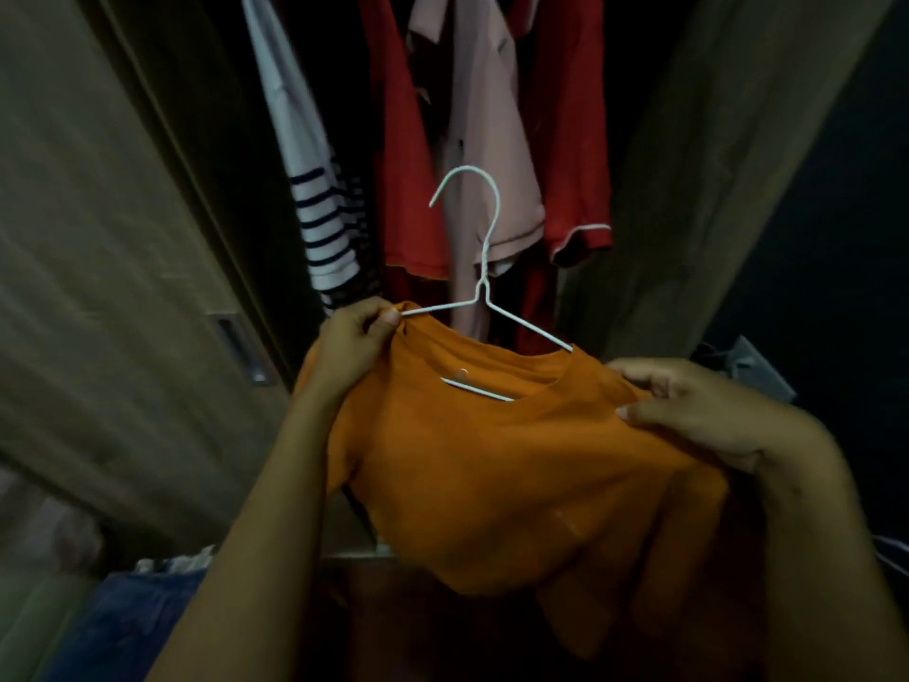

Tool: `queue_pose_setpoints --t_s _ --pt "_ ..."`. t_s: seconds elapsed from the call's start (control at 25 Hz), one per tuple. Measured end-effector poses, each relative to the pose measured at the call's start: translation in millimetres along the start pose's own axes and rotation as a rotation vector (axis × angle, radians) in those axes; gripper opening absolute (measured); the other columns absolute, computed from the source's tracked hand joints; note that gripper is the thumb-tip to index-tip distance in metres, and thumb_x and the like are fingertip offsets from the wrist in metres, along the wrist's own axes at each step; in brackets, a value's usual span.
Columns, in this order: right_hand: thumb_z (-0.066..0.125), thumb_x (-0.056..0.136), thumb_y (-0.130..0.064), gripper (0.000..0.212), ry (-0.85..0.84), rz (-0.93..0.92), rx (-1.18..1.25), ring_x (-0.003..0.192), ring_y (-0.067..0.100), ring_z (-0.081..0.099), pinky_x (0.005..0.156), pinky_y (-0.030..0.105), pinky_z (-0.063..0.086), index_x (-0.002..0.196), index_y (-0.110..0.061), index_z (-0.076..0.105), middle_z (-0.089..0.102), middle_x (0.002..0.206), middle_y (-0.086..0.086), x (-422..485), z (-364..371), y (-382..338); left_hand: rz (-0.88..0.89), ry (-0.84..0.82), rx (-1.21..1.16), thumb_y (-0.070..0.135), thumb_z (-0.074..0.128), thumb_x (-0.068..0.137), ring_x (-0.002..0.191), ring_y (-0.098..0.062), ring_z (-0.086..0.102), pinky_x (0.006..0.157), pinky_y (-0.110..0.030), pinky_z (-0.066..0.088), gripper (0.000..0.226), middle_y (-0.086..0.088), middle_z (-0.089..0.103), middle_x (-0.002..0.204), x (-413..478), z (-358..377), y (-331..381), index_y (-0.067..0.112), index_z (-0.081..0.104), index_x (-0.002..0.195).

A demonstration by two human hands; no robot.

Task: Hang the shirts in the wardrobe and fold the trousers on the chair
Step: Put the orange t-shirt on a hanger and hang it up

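Orange shirt [492,465], one only, is held in the near centre in front of the open wardrobe [123,238], not yet on the rail. One white wire hanger [481,287] sits partly in the neck hole. Its right arm runs under the collar, its bottom bar shows inside the neckline, and its hook points up and far, free of anything.

Left hand [351,344] pinches the left tip of the hanger together with the shirt's shoulder cloth, thumb on top. My read: it pins the wire while that shoulder gets pulled over it. Right hand [698,415] grasps the right shoulder cloth, fingers curled into the fabric, likely spreading the shirt so it sits square on the hanger. The shirt body sags down between the forearms, so both grips carry it.

Counts:
- Two hands, both busy.
- Hanging far inside, four garments as far as I can tell: one white striped top [319,209] at left, one red shirt [408,189], one pink shirt [487,115], and more red cloth [570,140] at right, which could be a separate shirt. Unsure.
- One recessed handle [238,344] on the left door.
- One heap of blue denim [123,622] at near left, possibly trousers, too blurred to say.

Step in hand: dressing the hanger; hooking comes after.
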State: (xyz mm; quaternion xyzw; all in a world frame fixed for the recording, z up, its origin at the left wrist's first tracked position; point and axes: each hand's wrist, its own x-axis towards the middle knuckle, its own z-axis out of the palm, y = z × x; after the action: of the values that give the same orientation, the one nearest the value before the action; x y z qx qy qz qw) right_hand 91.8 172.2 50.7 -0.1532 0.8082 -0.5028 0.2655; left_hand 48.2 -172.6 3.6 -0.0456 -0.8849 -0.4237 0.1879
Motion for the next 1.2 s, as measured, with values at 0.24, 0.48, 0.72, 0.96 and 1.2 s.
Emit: queue_pose_setpoints --t_s 0.24,0.48,0.72,0.96,1.2 --pt "0.049 0.090 0.003 0.035 0.112 0.364 -0.231 0.091 0.021 0.068 0.086 0.041 0.054 0.104 -0.025 0.066 0.071 0.100 0.004 -44.3 -14.5 40.9 -0.085 -0.261 -0.094 0.012 0.055 0.093 0.096 -0.018 0.063 0.093 -0.039 0.049 0.018 -0.006 0.069 0.100 -17.0 109.6 -5.9 0.006 0.067 0.105" --pt "0.044 0.093 -0.002 0.025 0.370 0.504 -0.304 0.097 0.030 0.061 0.075 0.033 0.048 0.110 -0.007 0.063 0.064 0.107 0.016 -39.4 3.3 60.3 -0.060 -0.239 -0.129 0.007 0.050 0.095 0.094 -0.015 0.062 0.088 -0.024 0.046 0.020 -0.006 0.068 0.096 -14.8 136.9 31.6 0.007 0.066 0.106" --pt "0.043 0.094 -0.010 0.028 0.673 0.417 -0.244 0.096 0.026 0.054 0.080 0.037 0.043 0.121 -0.014 0.053 0.056 0.109 0.008 -8.6 -0.6 34.2 0.068 -0.106 -0.151 0.005 0.049 0.094 0.090 -0.008 0.061 0.077 -0.008 0.043 0.021 -0.001 0.067 0.093 14.8 116.6 79.8 0.010 0.066 0.105" --pt "0.046 0.094 -0.013 0.024 0.825 0.261 -0.265 0.094 0.027 0.056 0.078 0.039 0.045 0.117 -0.015 0.052 0.057 0.107 0.010 12.6 -34.5 -30.8 0.274 0.182 -0.126 0.005 0.046 0.088 0.093 -0.009 0.064 0.083 -0.020 0.049 0.026 0.000 0.069 0.098 61.4 58.8 128.9 0.010 0.067 0.102" --pt "0.046 0.093 -0.010 0.024 0.938 0.057 -0.271 0.093 0.031 0.060 0.079 0.040 0.050 0.115 -0.011 0.054 0.060 0.103 0.014 49.6 -86.4 -89.9 0.399 0.602 0.058 0.005 0.048 0.080 0.097 -0.023 0.060 0.090 -0.031 0.046 0.029 -0.008 0.066 0.101 102.4 -9.2 157.3 0.009 0.067 0.101"
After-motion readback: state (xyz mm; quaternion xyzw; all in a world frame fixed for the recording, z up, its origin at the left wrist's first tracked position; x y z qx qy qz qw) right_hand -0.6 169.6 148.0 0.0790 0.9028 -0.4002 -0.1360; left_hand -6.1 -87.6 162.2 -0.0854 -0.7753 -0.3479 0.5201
